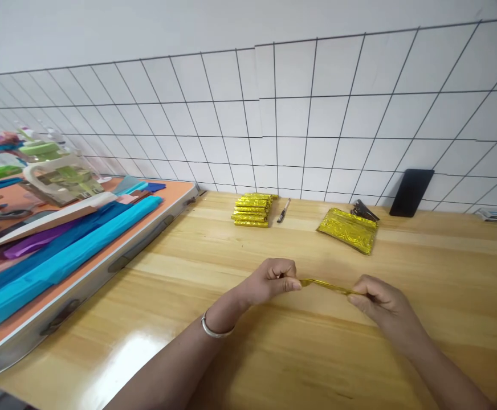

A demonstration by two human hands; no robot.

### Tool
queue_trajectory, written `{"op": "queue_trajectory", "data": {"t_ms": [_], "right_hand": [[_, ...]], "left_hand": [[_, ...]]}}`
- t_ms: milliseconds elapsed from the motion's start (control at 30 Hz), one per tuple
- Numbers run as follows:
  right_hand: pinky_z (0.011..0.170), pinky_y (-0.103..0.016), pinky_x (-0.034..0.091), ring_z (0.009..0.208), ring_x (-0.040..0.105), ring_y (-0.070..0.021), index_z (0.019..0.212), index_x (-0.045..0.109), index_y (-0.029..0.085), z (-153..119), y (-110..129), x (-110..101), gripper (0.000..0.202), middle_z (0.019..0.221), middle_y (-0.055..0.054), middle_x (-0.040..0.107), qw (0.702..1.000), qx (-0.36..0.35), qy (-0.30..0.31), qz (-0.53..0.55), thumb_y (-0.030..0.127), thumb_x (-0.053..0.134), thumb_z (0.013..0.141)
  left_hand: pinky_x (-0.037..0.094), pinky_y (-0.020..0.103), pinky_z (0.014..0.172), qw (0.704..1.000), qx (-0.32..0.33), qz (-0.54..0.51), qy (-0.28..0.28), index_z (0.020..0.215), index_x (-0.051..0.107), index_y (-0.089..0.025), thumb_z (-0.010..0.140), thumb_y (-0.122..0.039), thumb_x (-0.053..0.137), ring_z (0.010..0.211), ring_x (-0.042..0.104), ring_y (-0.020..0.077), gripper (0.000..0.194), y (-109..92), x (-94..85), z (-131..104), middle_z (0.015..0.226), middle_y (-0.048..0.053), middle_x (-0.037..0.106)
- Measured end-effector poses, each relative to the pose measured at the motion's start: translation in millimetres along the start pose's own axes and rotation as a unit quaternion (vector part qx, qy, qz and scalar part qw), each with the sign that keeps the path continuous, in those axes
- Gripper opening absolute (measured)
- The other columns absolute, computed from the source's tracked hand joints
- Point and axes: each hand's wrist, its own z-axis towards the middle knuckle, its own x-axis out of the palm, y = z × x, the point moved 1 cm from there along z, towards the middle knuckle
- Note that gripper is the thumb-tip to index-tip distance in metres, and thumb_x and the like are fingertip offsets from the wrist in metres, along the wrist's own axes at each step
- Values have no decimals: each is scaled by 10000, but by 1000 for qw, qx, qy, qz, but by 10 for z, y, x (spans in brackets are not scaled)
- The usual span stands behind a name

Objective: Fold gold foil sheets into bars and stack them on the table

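A thin strip of gold foil paper (pixel 325 284) is stretched between my two hands above the wooden table. My left hand (pixel 277 278), with a bangle at its wrist, pinches the strip's left end. At the right end, my right hand (pixel 379 297) grips it between thumb and bent fingers. Beyond my hands lies a flat stack of gold foil sheets (pixel 347 230). A pile of rolled gold foil tubes (pixel 252 210) sits farther left, with a pen (pixel 283 210) beside it.
A black phone (pixel 411 193) leans on the tiled wall. Next to the foil stack lies a black clip (pixel 363 210). On the left, an orange-topped case (pixel 180 191) carries blue paper rolls (pixel 73 253), scissors (pixel 0 216) and a clear green-lidded container (pixel 60 176). The wooden table (pixel 180 319) has a bright reflection.
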Motion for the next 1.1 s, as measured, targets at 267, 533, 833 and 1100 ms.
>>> {"op": "queue_trajectory", "data": {"t_ms": [267, 533, 833, 1100], "right_hand": [[533, -243, 230, 577, 299, -106, 642, 452, 189, 52, -115, 118, 312, 612, 46, 324, 989, 83, 82, 87, 442, 524, 811], [549, -260, 215, 572, 272, -108, 572, 391, 188, -20, 1, 190, 387, 590, 42, 303, 951, 93, 125, 268, 476, 543, 781], [532, -257, 237, 554, 281, -112, 548, 360, 193, -15, 36, 237, 437, 565, 35, 311, 942, 103, 160, 276, 541, 541, 739], [484, -222, 223, 527, 265, -90, 626, 389, 195, 29, -56, 390, 439, 575, 51, 284, 970, 110, 146, 162, 598, 449, 791]], "left_hand": [[227, 216, 530, 996, -48, -68, 16, 585, 390, -146, 794, -445, 574, 557, 288, 73, 409, 263, -97, 43, 596, -43, 329], [226, 233, 528, 957, -55, -283, -14, 537, 387, -147, 742, -424, 632, 499, 296, 69, 423, 201, 48, 14, 509, -48, 346], [207, 220, 497, 925, -113, -358, -62, 509, 313, -162, 679, -422, 687, 451, 249, 47, 486, 227, 136, 33, 477, -70, 264], [261, 194, 512, 924, -114, -281, -231, 700, 456, -157, 813, -475, 547, 496, 367, 64, 349, 406, 186, 135, 546, -45, 440]]}}
